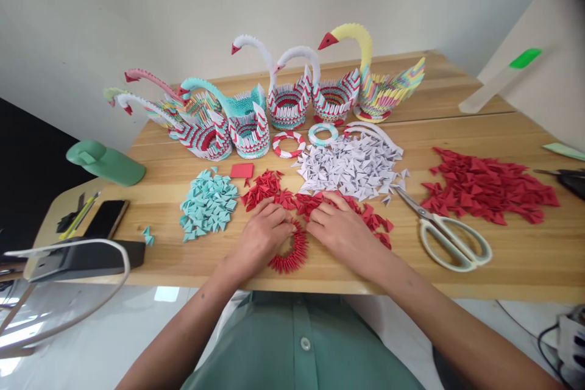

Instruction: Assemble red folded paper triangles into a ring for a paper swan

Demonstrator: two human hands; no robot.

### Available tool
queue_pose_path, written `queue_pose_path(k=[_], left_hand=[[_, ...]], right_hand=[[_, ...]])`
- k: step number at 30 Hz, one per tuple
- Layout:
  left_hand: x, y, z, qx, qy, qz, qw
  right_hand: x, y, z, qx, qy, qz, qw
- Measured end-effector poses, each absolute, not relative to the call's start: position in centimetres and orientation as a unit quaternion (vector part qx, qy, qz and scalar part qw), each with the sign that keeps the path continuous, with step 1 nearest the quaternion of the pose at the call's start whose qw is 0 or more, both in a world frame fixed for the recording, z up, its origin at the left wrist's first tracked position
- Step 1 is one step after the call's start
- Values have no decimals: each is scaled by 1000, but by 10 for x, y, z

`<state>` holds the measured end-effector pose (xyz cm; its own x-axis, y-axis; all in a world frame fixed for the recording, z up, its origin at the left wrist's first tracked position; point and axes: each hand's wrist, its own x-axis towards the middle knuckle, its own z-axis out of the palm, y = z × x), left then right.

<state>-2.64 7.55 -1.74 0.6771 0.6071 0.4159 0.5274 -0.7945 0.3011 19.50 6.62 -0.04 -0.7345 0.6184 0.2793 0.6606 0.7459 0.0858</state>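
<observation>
My left hand (262, 233) and my right hand (336, 228) rest side by side on the wooden table (320, 268), fingers curled and closed on a curved chain of red folded paper pieces (292, 256) that arcs between them. Just beyond my fingers lies a loose scatter of red paper triangles (274, 189). A pile of white triangles (351, 164) sits behind my right hand, and a pile of turquoise triangles (208, 204) lies left of my left hand.
Several paper swans (292, 97) stand in a row at the back, with two small rings (289, 143) before them. Scissors (450, 237) and a large red pile (484, 186) lie right. A phone (107, 218), a green object (103, 161) and a black device (86, 256) sit left.
</observation>
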Motion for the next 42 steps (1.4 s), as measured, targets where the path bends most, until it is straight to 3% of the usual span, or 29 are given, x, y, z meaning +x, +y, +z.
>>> queue_pose_path(k=[13, 29, 42], left_hand=[[-23, 77, -14, 916, 302, 255, 64], [-22, 77, -14, 919, 314, 227, 73], [-22, 76, -12, 920, 323, 209, 74]], right_hand=[[191, 68, -5, -335, -928, -112, 119], [194, 67, -1, -340, -932, -52, 112], [196, 67, 0, -341, -932, -89, 86]])
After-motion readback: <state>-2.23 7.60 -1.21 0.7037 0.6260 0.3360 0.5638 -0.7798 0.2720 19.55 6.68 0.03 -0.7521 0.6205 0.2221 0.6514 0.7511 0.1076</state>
